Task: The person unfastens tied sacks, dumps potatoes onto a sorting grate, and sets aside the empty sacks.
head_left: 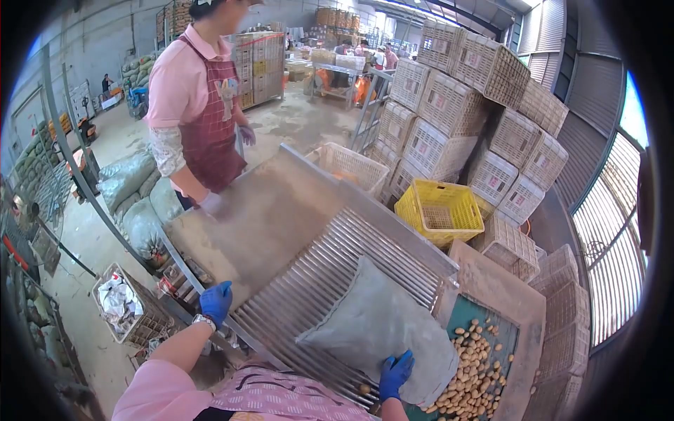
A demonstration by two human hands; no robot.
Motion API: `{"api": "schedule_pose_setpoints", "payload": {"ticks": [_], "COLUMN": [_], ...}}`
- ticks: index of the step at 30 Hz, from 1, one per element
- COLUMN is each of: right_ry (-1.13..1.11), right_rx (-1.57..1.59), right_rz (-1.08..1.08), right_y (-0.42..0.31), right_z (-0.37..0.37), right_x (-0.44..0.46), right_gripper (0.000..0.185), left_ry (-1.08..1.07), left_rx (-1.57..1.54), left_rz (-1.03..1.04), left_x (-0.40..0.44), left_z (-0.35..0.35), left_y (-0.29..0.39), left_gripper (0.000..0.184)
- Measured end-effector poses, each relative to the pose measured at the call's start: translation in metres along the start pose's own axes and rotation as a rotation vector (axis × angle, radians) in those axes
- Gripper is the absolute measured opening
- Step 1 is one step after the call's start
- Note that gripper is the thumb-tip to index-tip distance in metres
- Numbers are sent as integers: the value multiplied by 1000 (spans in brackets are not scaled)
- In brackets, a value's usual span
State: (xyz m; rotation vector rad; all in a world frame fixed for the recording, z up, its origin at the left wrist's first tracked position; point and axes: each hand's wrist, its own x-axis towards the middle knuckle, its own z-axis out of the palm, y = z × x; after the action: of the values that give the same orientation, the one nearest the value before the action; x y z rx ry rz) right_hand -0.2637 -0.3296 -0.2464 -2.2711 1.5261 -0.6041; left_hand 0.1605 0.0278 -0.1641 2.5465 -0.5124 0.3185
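A full grey-green woven sack lies on its side across the metal rollers of a sorting table. My right hand, in a blue glove, rests on the sack's near side with fingers spread. Potatoes are spread over the green surface at the sack's right end; the sack covers part of this area. My left hand, also gloved in blue, is at the table's left metal rim. Its fingers look curled, and whether they grip the rim is hidden.
A co-worker in a checked apron stands across the table's far left side. Stacked plastic crates rise behind a yellow crate at right. Full sacks lie on the left floor, near a crate of scraps.
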Motion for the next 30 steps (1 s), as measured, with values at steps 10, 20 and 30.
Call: {"api": "schedule_pose_setpoints", "payload": {"ticks": [10, 20, 30], "right_ry": [110, 106, 108], "right_rx": [-168, 3, 1], "right_rz": [-31, 19, 31], "right_y": [-3, 5, 1], "right_z": [22, 34, 37], "right_x": [-11, -7, -6], "right_gripper": [63, 60, 56], "left_ry": [6, -26, -44], "left_rx": [-64, -72, -65], "left_rz": [-8, -29, -48], "left_x": [-1, -1, 1], "left_z": [-6, -10, -11], "left_y": [4, 8, 10], "left_gripper": [27, 28, 29]}}
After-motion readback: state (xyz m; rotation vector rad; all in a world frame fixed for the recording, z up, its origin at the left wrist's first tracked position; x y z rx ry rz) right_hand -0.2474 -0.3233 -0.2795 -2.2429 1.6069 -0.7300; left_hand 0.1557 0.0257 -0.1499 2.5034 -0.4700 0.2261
